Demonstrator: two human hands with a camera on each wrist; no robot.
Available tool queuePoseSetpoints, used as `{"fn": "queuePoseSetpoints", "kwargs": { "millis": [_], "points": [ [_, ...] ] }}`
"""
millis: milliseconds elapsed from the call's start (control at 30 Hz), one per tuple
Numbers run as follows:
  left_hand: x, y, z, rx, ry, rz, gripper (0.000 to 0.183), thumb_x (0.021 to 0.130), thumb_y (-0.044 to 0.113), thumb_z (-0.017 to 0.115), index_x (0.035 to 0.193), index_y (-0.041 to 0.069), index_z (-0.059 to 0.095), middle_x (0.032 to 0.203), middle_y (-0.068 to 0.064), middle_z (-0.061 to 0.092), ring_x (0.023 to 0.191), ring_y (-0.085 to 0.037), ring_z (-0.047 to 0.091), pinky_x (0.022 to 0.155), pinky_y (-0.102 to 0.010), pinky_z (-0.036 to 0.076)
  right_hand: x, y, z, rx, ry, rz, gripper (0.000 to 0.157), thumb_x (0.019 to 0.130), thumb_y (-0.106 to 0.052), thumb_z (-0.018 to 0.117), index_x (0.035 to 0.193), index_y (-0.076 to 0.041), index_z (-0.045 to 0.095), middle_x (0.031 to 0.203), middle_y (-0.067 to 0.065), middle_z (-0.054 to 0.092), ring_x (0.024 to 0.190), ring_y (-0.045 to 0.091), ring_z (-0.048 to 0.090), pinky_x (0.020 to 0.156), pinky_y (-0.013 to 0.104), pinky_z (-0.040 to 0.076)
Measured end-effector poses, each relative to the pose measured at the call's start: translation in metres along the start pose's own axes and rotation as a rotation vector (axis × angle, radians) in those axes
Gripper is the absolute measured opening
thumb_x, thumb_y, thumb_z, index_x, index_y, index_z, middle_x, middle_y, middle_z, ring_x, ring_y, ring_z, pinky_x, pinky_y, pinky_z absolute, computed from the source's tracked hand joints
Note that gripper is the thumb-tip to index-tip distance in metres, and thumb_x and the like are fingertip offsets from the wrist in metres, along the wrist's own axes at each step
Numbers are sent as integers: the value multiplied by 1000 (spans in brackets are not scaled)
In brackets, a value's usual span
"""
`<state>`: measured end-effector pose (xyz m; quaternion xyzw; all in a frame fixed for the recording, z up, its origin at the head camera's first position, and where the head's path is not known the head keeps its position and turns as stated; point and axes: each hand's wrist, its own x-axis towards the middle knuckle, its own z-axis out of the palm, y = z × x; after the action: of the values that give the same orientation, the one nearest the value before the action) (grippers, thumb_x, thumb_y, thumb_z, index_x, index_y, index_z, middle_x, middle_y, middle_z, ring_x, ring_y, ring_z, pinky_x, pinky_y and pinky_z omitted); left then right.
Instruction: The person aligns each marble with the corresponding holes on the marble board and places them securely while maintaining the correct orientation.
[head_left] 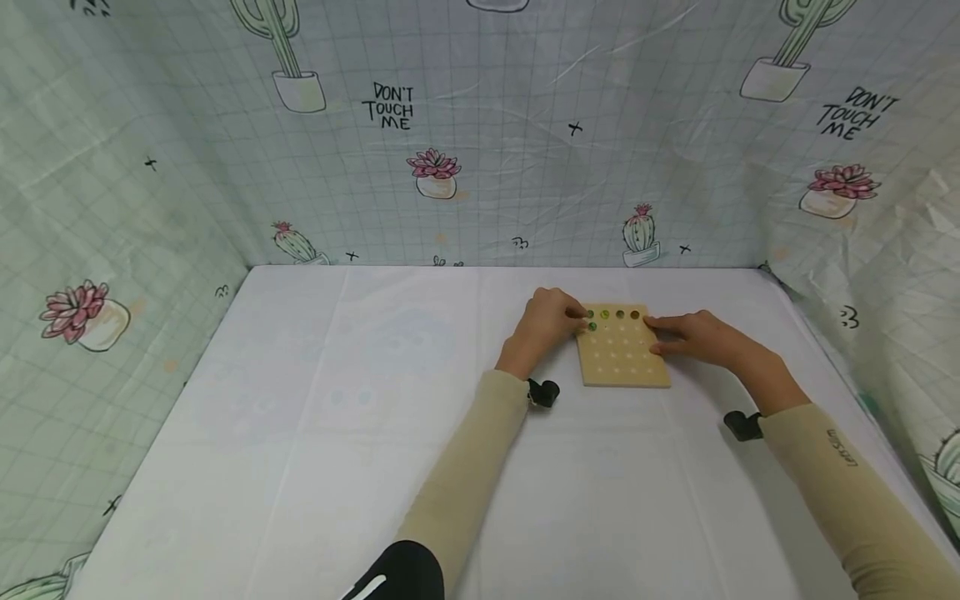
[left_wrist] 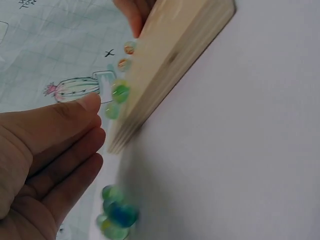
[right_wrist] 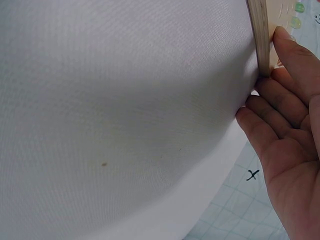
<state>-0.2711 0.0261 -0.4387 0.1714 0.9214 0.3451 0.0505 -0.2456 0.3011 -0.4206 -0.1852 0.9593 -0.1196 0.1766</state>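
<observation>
A square wooden board (head_left: 622, 360) with rows of shallow hollows lies on the white table. Green and amber marbles (head_left: 605, 314) fill a row along its far edge, and one green marble (head_left: 592, 327) sits in the second row at the left. My left hand (head_left: 546, 323) is at the board's far left corner, thumb and fingers close together beside the green marbles, with nothing visible between them. My right hand (head_left: 701, 337) holds the board's right edge; its thumb (right_wrist: 286, 39) lies on the top face and the fingers are against the side.
Several loose green and blue marbles (left_wrist: 120, 212) lie on the table past the board's left corner, hidden behind my left hand in the head view. A cloth printed with cacti (head_left: 510, 167) hangs behind the white table (head_left: 360, 467) and along both sides.
</observation>
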Motion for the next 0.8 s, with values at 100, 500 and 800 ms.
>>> {"fn": "queuePoseSetpoints", "kwargs": {
  "millis": [100,500,800],
  "points": [
    [-4,-5,-12,-5,17,6,19,90,25,79,107,17,82,103,6,77,106,-12,65,83,-19,54,0,0,1,0,1,-1,67,98,-39,68,149,-1,47,146,28,48,133,51,47,106,64,41],
    [-14,-31,-60,68,-26,27,21,92,20,77,111,11,80,108,0,77,105,-14,69,85,-24,56,-4,1,0,23,11,-15,66,97,-37,69,149,-2,47,147,27,48,134,50,46,107,64,41],
    [-18,-42,-68,110,-132,72,17,92,16,78,107,11,81,107,-1,78,107,-17,68,87,-27,56,-2,4,1,28,17,-32,65,98,-37,69,149,-2,47,147,26,48,134,49,46,107,63,41]
  ]
}}
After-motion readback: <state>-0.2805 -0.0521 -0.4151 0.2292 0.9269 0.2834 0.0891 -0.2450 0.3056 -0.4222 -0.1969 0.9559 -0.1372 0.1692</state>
